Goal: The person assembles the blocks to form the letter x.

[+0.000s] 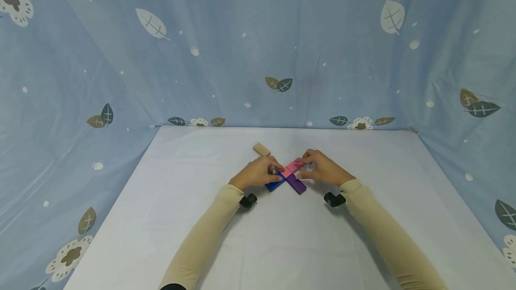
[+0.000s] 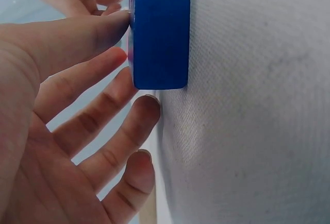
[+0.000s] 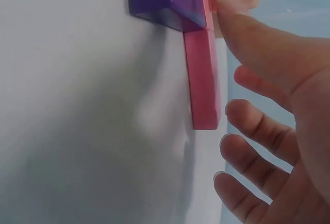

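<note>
Flat blocks meet corner to corner on the white table: a blue block [image 1: 273, 186] at near left, a purple block [image 1: 297, 185] at near right, a lighter pink block [image 1: 285, 172] in the middle and a pink block [image 1: 293, 166] at far right. My left hand [image 1: 256, 172] rests its thumb on top of the blue block [image 2: 161, 38], index fingertip at the lighter pink one. Over the pink block [image 3: 202, 80] reaches my right hand [image 1: 322, 168], index finger at its far end and thumb near the purple block [image 3: 165, 2]. Neither hand curls round a block.
A plain wooden block [image 1: 262, 149] lies beyond my left hand. The white-covered table [image 1: 282, 245] ends at a blue patterned curtain [image 1: 225, 66] along the back and sides. Black wrist cameras hang under both wrists, close above the cloth.
</note>
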A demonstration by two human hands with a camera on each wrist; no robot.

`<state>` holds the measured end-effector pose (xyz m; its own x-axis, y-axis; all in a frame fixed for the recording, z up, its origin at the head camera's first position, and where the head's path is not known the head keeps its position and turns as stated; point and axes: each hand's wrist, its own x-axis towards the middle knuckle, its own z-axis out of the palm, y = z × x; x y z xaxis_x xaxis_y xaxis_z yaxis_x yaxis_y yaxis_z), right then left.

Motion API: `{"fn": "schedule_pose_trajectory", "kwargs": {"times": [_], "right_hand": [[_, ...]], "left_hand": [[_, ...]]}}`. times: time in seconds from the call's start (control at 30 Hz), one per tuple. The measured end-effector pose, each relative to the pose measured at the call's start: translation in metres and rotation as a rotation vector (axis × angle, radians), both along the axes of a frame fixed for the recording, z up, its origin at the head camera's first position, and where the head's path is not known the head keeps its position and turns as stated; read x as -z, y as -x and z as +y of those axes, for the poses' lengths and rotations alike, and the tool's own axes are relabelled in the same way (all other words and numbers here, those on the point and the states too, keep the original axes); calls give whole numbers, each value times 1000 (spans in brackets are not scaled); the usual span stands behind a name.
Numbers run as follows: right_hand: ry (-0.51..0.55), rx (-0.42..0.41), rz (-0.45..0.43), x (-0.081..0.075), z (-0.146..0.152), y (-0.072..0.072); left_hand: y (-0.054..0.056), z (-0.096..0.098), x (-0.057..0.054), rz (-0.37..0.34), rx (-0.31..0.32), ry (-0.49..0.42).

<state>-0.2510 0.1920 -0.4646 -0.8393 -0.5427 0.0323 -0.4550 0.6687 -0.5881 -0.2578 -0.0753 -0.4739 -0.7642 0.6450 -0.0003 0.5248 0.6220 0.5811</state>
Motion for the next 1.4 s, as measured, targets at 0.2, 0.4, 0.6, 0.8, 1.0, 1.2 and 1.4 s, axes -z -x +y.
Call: {"fn": "schedule_pose_trajectory", "kwargs": {"times": [0.2, 0.4, 0.6, 0.8, 1.0, 1.2, 1.4], "right_hand": [[50, -17, 6, 9, 1, -1], [51, -9, 18, 12, 1, -6], [41, 20, -1, 9, -1, -10], [53, 41, -14, 10, 0, -13], [76, 50, -25, 12, 1, -16], [86, 47, -6, 14, 0, -19], [71, 43, -6, 13, -2, -18]], "left_hand": [[-1, 0, -1, -3, 0, -4], [0, -1, 1, -1, -1, 1], [0, 0, 0, -3, 0, -3], [0, 0, 0, 1, 3, -8], [0, 1, 0, 1, 3, -2], [0, 1, 0, -10, -11, 5], [-1, 2, -1, -17, -20, 4]]}}
